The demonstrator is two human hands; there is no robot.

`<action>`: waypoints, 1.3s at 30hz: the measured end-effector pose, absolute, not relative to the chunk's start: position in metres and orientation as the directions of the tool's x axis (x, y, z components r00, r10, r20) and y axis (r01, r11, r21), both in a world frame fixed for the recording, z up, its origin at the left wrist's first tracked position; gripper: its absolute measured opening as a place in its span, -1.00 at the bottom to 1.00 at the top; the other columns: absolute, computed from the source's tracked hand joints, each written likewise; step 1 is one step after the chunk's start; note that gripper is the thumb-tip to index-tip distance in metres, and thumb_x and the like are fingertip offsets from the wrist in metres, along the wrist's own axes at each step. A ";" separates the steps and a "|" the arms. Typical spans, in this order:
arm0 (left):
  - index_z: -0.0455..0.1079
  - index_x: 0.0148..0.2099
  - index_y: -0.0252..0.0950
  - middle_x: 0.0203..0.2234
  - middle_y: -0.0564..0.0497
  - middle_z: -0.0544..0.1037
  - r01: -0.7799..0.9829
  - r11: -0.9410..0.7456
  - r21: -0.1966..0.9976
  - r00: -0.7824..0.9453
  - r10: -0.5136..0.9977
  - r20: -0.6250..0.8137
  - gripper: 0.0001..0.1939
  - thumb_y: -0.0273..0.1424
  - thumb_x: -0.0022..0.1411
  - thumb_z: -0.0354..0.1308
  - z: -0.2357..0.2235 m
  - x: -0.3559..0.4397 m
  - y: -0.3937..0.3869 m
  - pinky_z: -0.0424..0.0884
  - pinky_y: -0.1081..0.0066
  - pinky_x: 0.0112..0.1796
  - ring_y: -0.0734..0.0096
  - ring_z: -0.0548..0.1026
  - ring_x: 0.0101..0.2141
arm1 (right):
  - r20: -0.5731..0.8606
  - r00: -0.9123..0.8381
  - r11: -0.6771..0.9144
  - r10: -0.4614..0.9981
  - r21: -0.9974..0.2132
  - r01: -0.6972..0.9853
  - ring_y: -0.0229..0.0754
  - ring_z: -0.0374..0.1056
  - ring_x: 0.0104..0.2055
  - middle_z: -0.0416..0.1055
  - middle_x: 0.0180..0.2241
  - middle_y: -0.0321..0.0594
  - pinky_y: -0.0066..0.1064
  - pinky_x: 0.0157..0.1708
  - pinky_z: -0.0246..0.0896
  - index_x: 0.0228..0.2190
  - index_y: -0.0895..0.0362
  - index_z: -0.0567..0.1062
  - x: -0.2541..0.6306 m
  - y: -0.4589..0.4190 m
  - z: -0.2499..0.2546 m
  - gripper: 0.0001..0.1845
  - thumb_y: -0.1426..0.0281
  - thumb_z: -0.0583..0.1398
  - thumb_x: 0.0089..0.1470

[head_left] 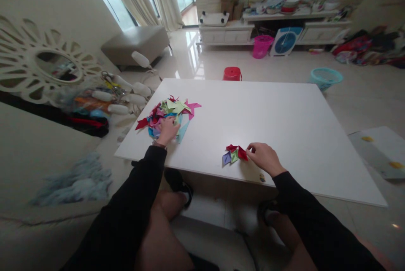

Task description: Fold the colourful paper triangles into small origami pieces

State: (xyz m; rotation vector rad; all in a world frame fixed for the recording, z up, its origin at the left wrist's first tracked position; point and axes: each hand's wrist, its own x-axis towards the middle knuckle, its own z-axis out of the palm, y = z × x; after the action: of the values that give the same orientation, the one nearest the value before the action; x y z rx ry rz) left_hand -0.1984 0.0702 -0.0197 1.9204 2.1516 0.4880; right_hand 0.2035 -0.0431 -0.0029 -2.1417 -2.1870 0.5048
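Note:
A pile of folded coloured paper pieces (172,110), red, pink, green and blue, lies at the left of the white table (284,123). My left hand (167,130) rests on the near side of that pile, fingers curled onto the papers. Near the table's front edge sits a small joined cluster of folded pieces (233,154), red, green and purple. My right hand (265,158) touches the cluster's right side, thumb and fingers pinched on a red piece. Both arms wear black sleeves.
On the floor beyond the table stand a red bucket (232,73), a pink bin (262,46) and a teal basket (325,77). A cluttered heap (95,102) lies left of the table. A low white cabinet (272,30) lines the back wall.

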 end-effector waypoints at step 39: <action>0.36 0.11 -0.31 0.08 -0.19 0.45 0.418 -0.817 0.397 0.807 0.535 0.251 -0.68 -0.53 0.32 0.08 -0.001 -0.015 -0.036 0.49 0.19 0.05 0.14 0.45 0.07 | 0.205 -0.155 0.247 0.967 -0.574 0.781 -0.25 0.34 -0.38 0.45 -0.40 -0.26 -0.40 -0.31 0.17 -0.45 0.12 0.59 0.191 -0.047 0.002 -0.88 0.49 0.26 0.11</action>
State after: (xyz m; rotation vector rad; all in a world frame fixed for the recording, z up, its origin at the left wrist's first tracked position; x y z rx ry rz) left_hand -0.0147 -0.0361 -0.0007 2.6696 0.7252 0.5087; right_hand 0.1912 -0.0474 0.0023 -1.5868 -1.9925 0.4568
